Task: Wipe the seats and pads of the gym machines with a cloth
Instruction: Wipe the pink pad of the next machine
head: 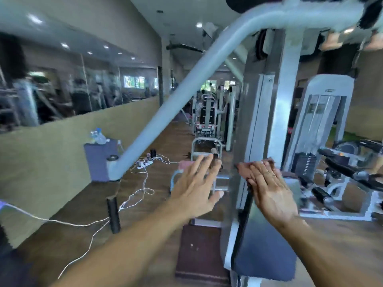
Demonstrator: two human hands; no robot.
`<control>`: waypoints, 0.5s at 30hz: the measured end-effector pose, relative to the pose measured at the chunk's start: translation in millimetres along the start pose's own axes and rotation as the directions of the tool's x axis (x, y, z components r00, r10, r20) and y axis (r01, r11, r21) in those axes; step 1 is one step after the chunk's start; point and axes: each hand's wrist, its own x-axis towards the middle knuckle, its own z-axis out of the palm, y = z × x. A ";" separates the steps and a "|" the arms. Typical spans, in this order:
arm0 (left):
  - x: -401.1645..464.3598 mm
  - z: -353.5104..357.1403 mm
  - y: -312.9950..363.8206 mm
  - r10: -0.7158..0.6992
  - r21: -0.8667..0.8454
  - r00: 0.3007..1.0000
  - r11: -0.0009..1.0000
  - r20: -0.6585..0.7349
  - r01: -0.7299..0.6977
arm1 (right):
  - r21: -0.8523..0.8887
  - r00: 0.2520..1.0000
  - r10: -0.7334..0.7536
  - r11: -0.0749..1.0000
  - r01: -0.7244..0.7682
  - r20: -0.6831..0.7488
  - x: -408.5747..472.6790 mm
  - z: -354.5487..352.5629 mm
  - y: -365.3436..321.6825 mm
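While the left hand point(196, 189) hovers with fingers spread, the right hand point(269, 191) presses a reddish cloth point(245, 168) flat-fingered against the upright blue back pad point(267, 245).

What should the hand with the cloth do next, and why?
Probably slide the right hand downward, dragging the reddish-brown cloth along the blue back pad. The flat fingers press the cloth only at the pad's top edge, and the long stretch below lies uncovered. The left hand hovers open beside it, holding nothing.
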 end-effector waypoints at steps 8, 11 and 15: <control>-79.7 -51.7 -65.1 -0.463 0.171 0.886 0.874 0.015 0.454 | 0.219 0.938 -0.324 0.913 0.343 -0.122 60.0 11.9 -121.2; -124.0 -77.2 -89.0 -0.568 0.242 0.823 0.803 0.030 0.545 | 0.298 0.915 -0.363 0.866 0.401 -0.177 71.3 21.8 -186.9; -180.7 -117.1 -126.6 -0.663 0.331 0.748 0.696 -0.044 0.637 | 0.387 0.891 -0.409 0.802 0.455 -0.199 80.6 39.8 -281.2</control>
